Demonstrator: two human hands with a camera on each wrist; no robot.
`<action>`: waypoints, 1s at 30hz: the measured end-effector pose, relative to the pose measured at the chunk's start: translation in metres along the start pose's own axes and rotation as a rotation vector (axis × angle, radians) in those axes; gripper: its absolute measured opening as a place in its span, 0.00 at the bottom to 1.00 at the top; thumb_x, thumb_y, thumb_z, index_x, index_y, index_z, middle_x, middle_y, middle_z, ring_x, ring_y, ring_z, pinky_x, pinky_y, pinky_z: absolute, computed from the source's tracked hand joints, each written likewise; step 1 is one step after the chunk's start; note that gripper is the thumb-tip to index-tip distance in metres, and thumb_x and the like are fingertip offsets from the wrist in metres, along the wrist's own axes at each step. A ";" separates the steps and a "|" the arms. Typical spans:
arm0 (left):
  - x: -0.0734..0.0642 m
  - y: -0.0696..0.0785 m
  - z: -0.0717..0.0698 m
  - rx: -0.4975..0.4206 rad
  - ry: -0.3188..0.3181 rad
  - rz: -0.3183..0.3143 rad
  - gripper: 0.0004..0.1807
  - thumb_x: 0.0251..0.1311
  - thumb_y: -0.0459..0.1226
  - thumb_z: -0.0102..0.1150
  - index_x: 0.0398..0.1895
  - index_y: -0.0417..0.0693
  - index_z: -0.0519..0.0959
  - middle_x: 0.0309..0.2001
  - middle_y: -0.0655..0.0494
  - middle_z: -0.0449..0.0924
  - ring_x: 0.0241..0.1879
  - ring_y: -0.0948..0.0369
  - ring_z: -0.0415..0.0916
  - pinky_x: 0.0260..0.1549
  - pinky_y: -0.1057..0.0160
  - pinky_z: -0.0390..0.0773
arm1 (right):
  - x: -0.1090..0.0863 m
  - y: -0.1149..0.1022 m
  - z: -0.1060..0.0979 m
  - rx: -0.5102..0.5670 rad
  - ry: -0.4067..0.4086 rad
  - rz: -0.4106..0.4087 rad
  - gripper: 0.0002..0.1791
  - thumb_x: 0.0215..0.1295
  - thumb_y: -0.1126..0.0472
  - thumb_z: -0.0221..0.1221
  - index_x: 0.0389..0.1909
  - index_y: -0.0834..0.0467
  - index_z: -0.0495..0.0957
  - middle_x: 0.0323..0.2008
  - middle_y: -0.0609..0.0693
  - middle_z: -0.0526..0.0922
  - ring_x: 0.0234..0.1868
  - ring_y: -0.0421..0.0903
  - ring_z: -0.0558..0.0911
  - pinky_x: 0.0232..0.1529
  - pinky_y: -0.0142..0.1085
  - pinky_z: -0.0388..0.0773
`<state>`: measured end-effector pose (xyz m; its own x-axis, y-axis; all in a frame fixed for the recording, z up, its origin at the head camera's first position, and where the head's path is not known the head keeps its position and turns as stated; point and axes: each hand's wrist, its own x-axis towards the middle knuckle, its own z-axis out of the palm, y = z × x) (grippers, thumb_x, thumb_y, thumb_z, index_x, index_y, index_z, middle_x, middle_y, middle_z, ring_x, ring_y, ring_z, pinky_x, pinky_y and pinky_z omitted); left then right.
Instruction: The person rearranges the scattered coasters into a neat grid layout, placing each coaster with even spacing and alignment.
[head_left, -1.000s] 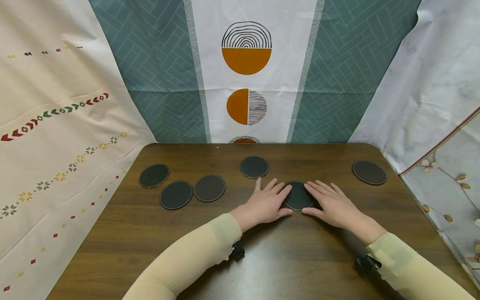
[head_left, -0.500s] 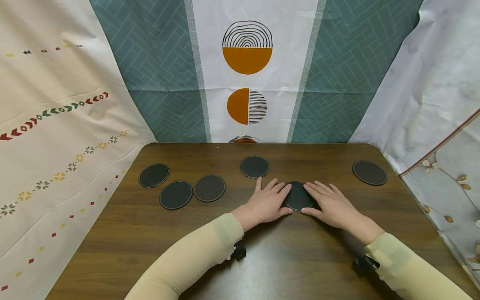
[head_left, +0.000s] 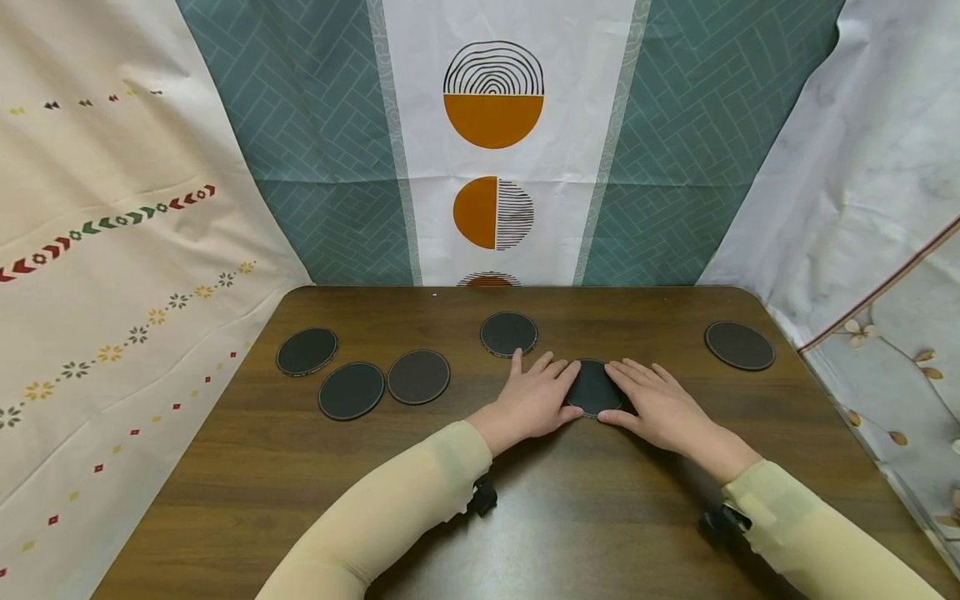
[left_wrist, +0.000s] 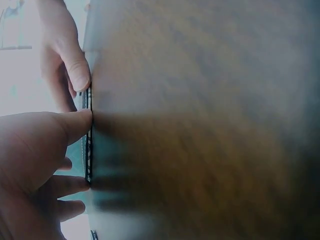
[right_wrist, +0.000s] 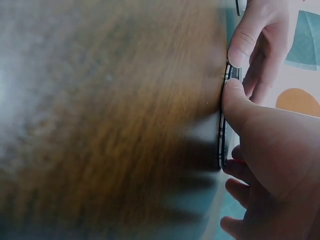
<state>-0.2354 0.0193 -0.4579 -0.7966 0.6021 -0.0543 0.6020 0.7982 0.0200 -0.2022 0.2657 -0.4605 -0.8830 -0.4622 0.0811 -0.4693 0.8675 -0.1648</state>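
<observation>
A round black coaster [head_left: 595,390] with a stitched rim lies on the brown table between my two hands. My left hand [head_left: 531,402] is at its left side, thumb at the near edge and fingers spread toward the far edge. On the opposite side, my right hand [head_left: 660,407] touches the coaster with thumb and extended fingers. Seen edge-on in the left wrist view, the coaster's rim [left_wrist: 88,150] shows dark and light lines; whether it is one layer or more I cannot tell. Another black coaster [head_left: 509,334] lies just beyond my left fingertips.
Three more dark coasters lie to the left: one at the far left [head_left: 307,351], one nearer [head_left: 352,391], and a brownish one [head_left: 419,377] beside it. A brownish coaster [head_left: 739,345] lies at the far right. Patterned cloths [head_left: 495,208] hang behind the table [head_left: 300,500].
Both hands and the coaster between them have shifted slightly away from the person and a little left. The other coasters stay where they were.
</observation>
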 end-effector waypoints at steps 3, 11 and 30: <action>0.003 -0.002 0.001 0.000 0.001 -0.002 0.45 0.80 0.65 0.54 0.91 0.57 0.58 0.84 0.57 0.65 0.86 0.51 0.55 0.80 0.28 0.49 | 0.002 0.000 0.000 0.005 0.001 -0.002 0.47 0.78 0.37 0.66 0.82 0.67 0.68 0.79 0.66 0.71 0.81 0.67 0.67 0.78 0.70 0.58; 0.009 -0.009 -0.001 0.005 0.000 -0.018 0.45 0.80 0.65 0.54 0.91 0.58 0.58 0.85 0.57 0.64 0.86 0.51 0.54 0.80 0.27 0.49 | 0.015 0.003 0.000 0.010 -0.009 0.008 0.46 0.79 0.38 0.66 0.82 0.67 0.68 0.79 0.66 0.71 0.81 0.67 0.67 0.79 0.70 0.57; 0.012 -0.035 -0.006 0.028 0.038 -0.100 0.41 0.82 0.64 0.53 0.89 0.58 0.63 0.85 0.55 0.63 0.86 0.51 0.55 0.80 0.28 0.50 | 0.043 0.012 0.006 0.001 -0.054 0.057 0.48 0.79 0.35 0.63 0.82 0.67 0.67 0.81 0.67 0.68 0.82 0.67 0.65 0.81 0.68 0.54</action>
<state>-0.2665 -0.0011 -0.4529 -0.8541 0.5198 -0.0170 0.5200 0.8541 -0.0113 -0.2460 0.2551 -0.4649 -0.9066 -0.4217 0.0185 -0.4185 0.8924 -0.1689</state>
